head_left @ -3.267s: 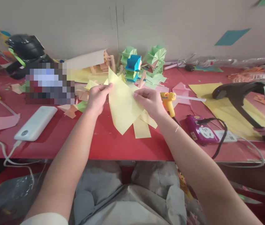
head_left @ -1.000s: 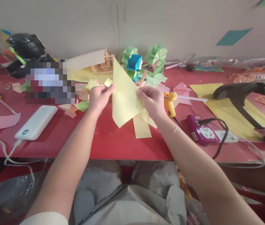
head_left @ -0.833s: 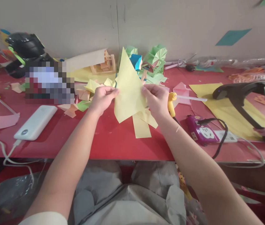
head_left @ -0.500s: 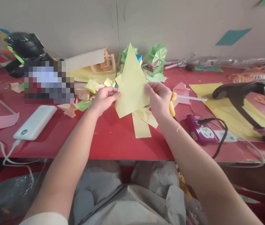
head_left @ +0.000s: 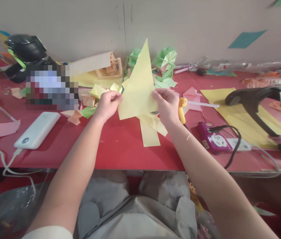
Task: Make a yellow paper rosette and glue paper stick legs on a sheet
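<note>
Both hands up over the red table (head_left: 120,149), pinching one yellow paper sheet (head_left: 137,88) between them. Left hand (head_left: 107,105) grips the sheet's left edge with thumb and fingers closed on it; right hand (head_left: 166,105) grips the right edge the same way. Sheet is held upright off the table, folded to a triangle with its tip pointing up, in front of the green paper models (head_left: 165,64) at the wall. Under the sheet, yellow paper strips (head_left: 150,132) lie flat on the table. Just right of the right hand: yellow glue gun (head_left: 182,108), then a purple power strip (head_left: 212,139) further right with a black cable plugged in. Well left of the sheet: white power bank (head_left: 37,130) with white cable. Small folded yellow and orange scraps (head_left: 90,96) just left of the left hand.
</note>
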Demonstrator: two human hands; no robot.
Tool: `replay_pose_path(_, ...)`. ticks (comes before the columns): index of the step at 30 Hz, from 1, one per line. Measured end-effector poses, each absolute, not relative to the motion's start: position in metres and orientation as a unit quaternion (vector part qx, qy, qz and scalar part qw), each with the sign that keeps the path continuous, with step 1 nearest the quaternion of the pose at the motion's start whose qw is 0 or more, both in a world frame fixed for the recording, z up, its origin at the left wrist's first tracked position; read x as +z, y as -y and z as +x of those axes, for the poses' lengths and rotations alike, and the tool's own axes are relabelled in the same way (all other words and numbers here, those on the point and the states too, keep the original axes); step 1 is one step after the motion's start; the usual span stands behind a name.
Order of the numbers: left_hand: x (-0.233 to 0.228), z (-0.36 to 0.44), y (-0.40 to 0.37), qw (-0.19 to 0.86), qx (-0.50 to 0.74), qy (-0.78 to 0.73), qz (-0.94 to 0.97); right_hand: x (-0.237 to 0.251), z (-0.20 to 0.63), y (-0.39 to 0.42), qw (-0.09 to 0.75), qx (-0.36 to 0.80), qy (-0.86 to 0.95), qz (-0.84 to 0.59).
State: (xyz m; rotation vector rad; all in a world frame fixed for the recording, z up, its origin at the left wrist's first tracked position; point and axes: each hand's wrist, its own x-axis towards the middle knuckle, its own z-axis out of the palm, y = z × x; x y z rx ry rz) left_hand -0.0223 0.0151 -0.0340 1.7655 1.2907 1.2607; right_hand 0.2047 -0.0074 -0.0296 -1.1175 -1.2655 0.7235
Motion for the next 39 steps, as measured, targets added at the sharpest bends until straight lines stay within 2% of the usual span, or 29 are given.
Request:
replay_pose_path(6,-0.027,-0.033,-0.012,0.26,0.412,-0.513,0.707,-0.023,0.201,0.013,0.551,0.454,0.523,-0.465)
replay_pose_path(14,-0.022,-0.03,-0.008,0.212,0.365,-0.529,0.736,-0.024,0.198,0.018,0.471,0.53,0.556,-0.434)
replay_pose_path(16,-0.022,-0.032,-0.008,0.189,0.346,-0.54,0.744,-0.024,0.2,0.017,0.48,0.501,0.561,-0.451)
replay_pose_path(20,-0.018,-0.037,-0.004,0.161,0.269,-0.571,0.759,-0.022,0.207,0.013,0.532,0.357,0.599,-0.48)
replay_pose_path(22,-0.016,-0.037,-0.001,0.143,0.237,-0.575,0.77,-0.022,0.208,0.013,0.508,0.298,0.649,-0.483)
replay_pose_path(25,-0.014,-0.033,0.003,0.115,0.209,-0.553,0.799,-0.024,0.204,0.017,0.412,0.239,0.731,-0.488)
replay_pose_path(29,-0.016,-0.027,0.006,0.106,0.229,-0.487,0.836,-0.029,0.195,0.022,0.332,0.226,0.787,-0.469)
replay_pose_path(39,-0.021,-0.007,0.009,0.114,0.278,-0.403,0.865,-0.03,0.187,0.023,0.336,0.219,0.794,-0.456)
